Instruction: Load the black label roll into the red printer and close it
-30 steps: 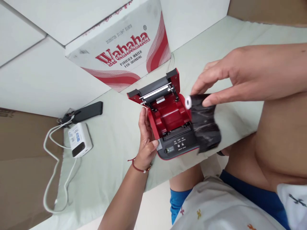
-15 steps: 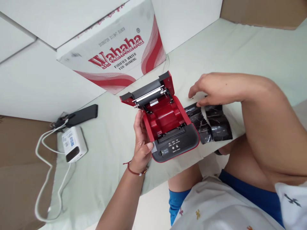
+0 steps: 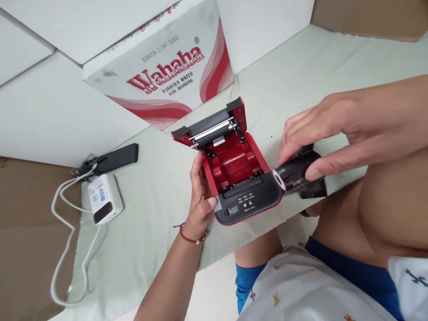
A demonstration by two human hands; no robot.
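Two hands are at work, well apart from each other. Our left hand (image 3: 200, 209) is clamped on the side of the red-and-black device (image 3: 249, 200), thumb on its top edge. Our right hand (image 3: 347, 129) pinches the dark roll (image 3: 294, 174) between thumb and fingers, its white-ringed end (image 3: 276, 174) right by the device's corner — whether they touch, we cannot tell. Dark film (image 3: 314, 189) lies just beyond the roll, under the hand.

The step in hand, we judge, is handling the roll beside the opened device; its lid (image 3: 209, 122) stands up and the red bay (image 3: 234, 160) is uncovered. Any further move of the roll calls for a firm pinch and a steady left hand — loose film could snag.

Farther off, we have a white power bank (image 3: 105, 196), a black slab (image 3: 118, 158) and a printed carton (image 3: 163, 67).
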